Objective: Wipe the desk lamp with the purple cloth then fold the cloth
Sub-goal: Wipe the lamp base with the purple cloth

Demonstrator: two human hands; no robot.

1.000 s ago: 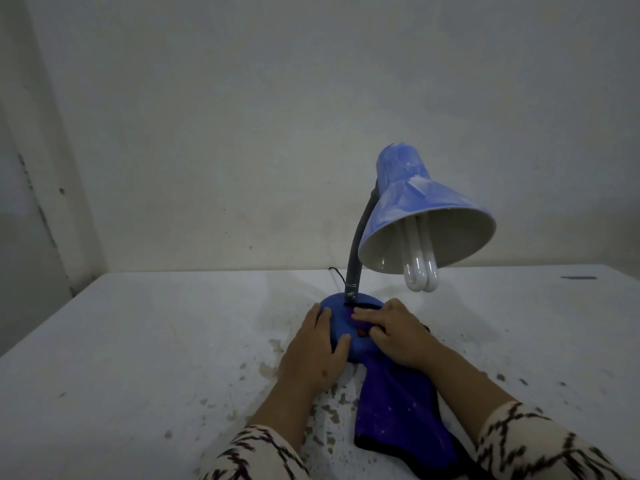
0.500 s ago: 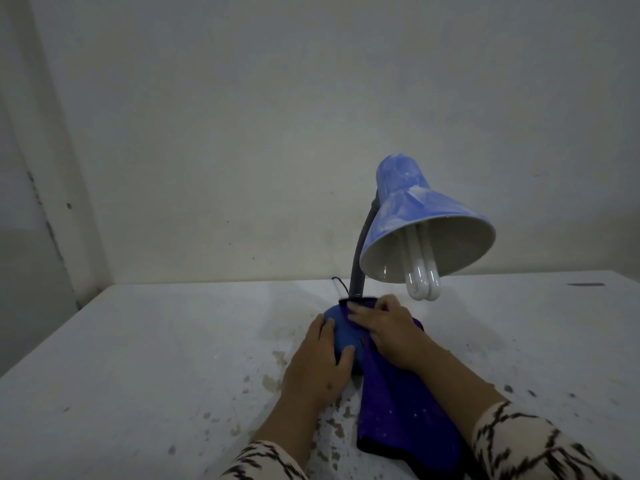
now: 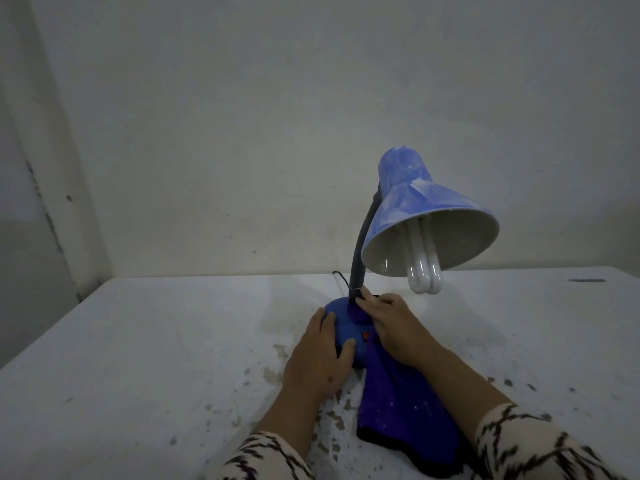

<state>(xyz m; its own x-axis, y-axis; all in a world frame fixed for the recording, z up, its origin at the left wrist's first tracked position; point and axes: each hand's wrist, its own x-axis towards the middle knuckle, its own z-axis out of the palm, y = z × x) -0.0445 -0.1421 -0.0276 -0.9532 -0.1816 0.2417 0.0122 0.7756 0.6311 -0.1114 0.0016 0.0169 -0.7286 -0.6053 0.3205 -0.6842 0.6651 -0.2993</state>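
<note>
A blue desk lamp (image 3: 415, 209) stands on the white table (image 3: 138, 358), its dusty shade tilted right with a white bulb (image 3: 424, 271) showing. My left hand (image 3: 320, 358) grips the left side of the round blue base (image 3: 341, 313), thumb on top. My right hand (image 3: 391, 327) presses the purple cloth (image 3: 405, 417) onto the base where the dark neck (image 3: 360, 258) meets it. The cloth trails from under that hand toward me across the table. A red switch (image 3: 364, 336) shows on the base between my hands.
The table top is stained with dark flecks around the base and toward me. A plain wall rises right behind the lamp. A black cord (image 3: 341, 278) leaves the base at the back. A dark mark (image 3: 587, 280) lies at the far right.
My right hand slid the cloth from the front of the base up to the foot of the neck, uncovering the red switch. My left hand stayed on the base.
</note>
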